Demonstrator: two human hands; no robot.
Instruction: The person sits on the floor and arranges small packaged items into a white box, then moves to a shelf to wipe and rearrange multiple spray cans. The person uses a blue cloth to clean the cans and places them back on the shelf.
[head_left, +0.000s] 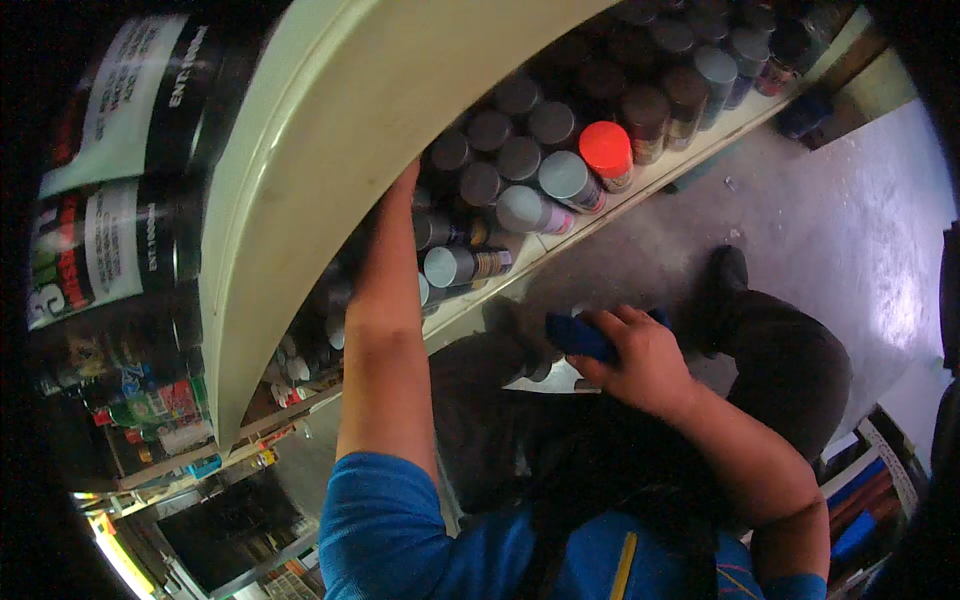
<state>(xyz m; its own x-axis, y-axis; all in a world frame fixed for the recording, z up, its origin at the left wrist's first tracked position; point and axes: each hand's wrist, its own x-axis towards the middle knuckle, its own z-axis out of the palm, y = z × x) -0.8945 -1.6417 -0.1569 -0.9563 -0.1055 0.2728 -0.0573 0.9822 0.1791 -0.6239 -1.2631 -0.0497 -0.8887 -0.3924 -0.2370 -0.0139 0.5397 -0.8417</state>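
My left arm reaches under the cream upper shelf board (281, 150) into the lower shelf. Only the edge of my left hand (407, 178) shows beside the dark caps of several spray cans (480, 184); its fingers are hidden behind the board. In front of them, grey-capped cans (529, 210) and one can with a bright orange-red cap (606, 146) stand near the shelf's front edge. A can with a pale cap (457, 266) is nearer my forearm. Above my lap, my right hand (645, 360) grips a bunched dark blue cloth (581, 337).
Large dark containers with printed labels (112, 247) stand on the upper shelf at left. Below me are my bent legs (787, 360) and the grey floor (847, 217). Another shelf with stacked goods (862, 502) is at lower right, and a dark panel (232, 525) at lower left.
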